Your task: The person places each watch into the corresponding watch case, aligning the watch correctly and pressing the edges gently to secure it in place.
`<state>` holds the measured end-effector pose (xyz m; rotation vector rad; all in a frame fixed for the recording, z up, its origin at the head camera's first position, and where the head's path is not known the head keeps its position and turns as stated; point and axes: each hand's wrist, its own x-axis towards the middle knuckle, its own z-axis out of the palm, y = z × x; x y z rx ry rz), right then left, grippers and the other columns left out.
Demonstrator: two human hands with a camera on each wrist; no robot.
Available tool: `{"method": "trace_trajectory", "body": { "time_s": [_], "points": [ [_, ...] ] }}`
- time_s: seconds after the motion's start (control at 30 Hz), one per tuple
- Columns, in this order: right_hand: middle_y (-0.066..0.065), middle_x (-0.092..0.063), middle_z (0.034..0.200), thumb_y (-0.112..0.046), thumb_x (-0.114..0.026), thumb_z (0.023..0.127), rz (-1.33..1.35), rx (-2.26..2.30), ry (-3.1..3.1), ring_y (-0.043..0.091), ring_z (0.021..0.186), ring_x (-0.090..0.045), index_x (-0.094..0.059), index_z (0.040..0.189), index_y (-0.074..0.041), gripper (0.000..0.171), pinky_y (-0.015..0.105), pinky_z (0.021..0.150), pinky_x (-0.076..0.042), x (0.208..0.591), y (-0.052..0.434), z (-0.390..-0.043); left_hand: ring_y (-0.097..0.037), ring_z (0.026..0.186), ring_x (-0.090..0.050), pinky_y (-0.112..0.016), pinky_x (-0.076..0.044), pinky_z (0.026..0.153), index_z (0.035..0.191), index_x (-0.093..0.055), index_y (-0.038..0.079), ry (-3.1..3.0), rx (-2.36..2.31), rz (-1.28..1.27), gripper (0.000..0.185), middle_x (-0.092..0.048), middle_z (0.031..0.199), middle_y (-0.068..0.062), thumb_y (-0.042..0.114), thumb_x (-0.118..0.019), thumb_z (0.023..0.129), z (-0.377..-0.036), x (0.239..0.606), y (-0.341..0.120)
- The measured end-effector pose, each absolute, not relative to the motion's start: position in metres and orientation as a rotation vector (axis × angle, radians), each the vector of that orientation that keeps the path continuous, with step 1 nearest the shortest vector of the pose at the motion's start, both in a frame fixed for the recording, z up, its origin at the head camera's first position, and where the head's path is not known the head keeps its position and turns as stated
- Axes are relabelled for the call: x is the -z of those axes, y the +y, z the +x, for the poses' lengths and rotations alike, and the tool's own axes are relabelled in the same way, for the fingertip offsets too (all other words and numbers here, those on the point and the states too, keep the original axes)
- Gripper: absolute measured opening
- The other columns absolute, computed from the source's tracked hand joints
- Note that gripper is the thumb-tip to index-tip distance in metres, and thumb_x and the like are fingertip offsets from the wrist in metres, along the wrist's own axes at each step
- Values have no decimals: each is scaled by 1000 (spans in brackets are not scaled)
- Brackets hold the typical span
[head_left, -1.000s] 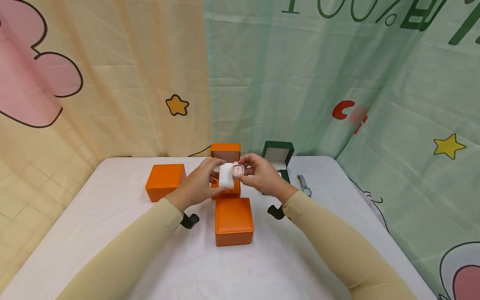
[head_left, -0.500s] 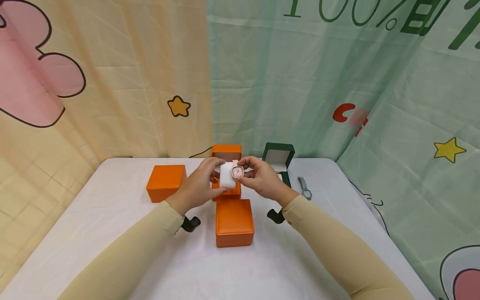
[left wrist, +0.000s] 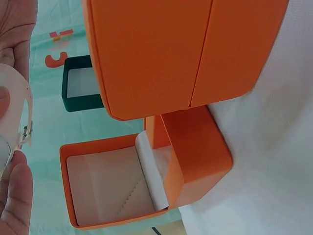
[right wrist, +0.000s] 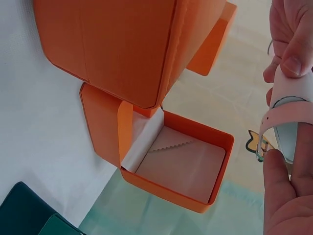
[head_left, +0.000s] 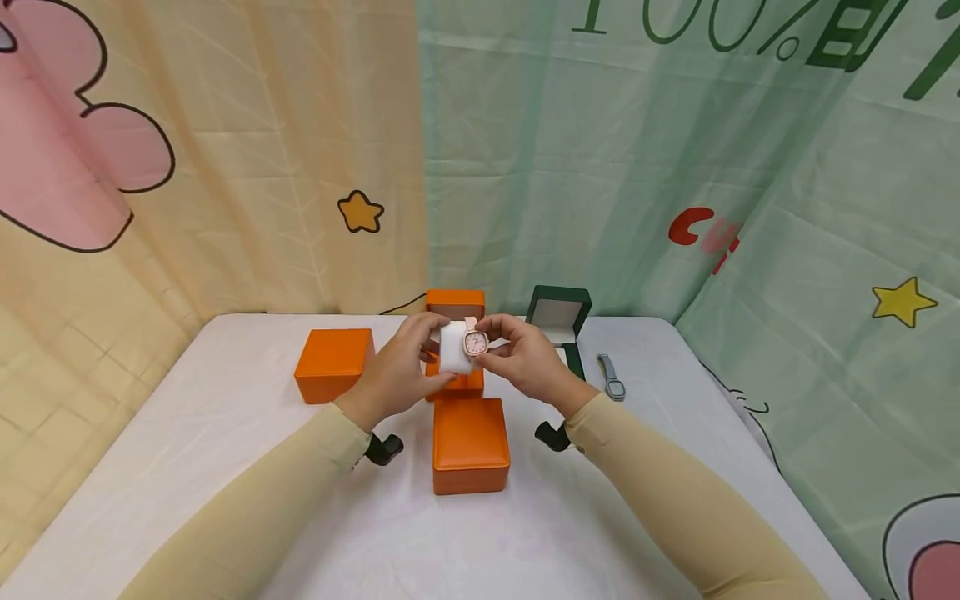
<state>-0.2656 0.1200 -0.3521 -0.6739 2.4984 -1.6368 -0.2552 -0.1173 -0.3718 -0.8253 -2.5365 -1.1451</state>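
Both hands meet above an open orange watch box (head_left: 455,300). My left hand (head_left: 393,367) holds a white watch pillow (head_left: 453,352) between thumb and fingers. My right hand (head_left: 521,354) pinches a pink watch (head_left: 476,342) with a square face at the pillow's right end. In the right wrist view the pink strap (right wrist: 288,113) curves round the end of the pillow, and the left thumb (right wrist: 293,64) presses on the pillow. A buckle (left wrist: 24,133) shows on the strap in the left wrist view. The open box's pale lid lining (right wrist: 188,156) shows in the right wrist view.
A closed orange box (head_left: 470,446) stands nearest the person, and another orange box (head_left: 333,365) is at the left. Behind the right hand is an open green box (head_left: 559,310). A grey-blue watch (head_left: 611,377) lies to its right on the white-covered table (head_left: 375,533).
The head view has shifted slightly. Both hands stay over the open orange box, holding the pillow and pink watch, with only very small movement; the pillow sits a touch higher.
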Motion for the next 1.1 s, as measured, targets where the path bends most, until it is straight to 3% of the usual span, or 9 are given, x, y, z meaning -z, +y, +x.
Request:
{"method": "trace_trajectory", "body": {
  "time_s": [0.23, 0.43, 0.7, 1.1],
  "points": [
    [13, -64, 133, -5, -76, 96, -722, 1601, 2566, 25, 104, -75, -63, 136, -7, 42, 35, 95, -62, 350, 117, -264, -25, 105, -68, -40, -62, 91, 145, -46, 1, -2507, 1189, -811, 75, -49, 141, -16, 10, -89, 84, -257, 368, -116],
    [12, -68, 129, -9, -79, 95, -679, 1534, 2644, 23, 98, -75, -65, 140, -14, 47, 36, 93, -63, 346, 117, -261, -24, 105, -68, -40, -62, 93, 145, -46, 1, -2499, 1212, -810, 75, -50, 138, -14, 10, -89, 85, -256, 366, -117],
    [10, -58, 149, -7, -75, 97, -662, 1529, 2563, 26, 109, -76, -57, 152, -18, 58, 39, 99, -61, 345, 119, -260, -24, 103, -69, -40, -63, 93, 146, -47, 3, -2475, 1266, -805, 76, -50, 135, -13, 8, -90, 83, -255, 365, -118],
    [8, -52, 157, -8, -78, 95, -695, 1536, 2571, 20, 101, -76, -46, 160, -18, 74, 25, 86, -62, 344, 117, -258, -24, 104, -69, -39, -62, 95, 145, -46, 2, -2493, 1258, -805, 75, -50, 131, -12, 10, -89, 84, -256, 362, -115]
  ]
}}
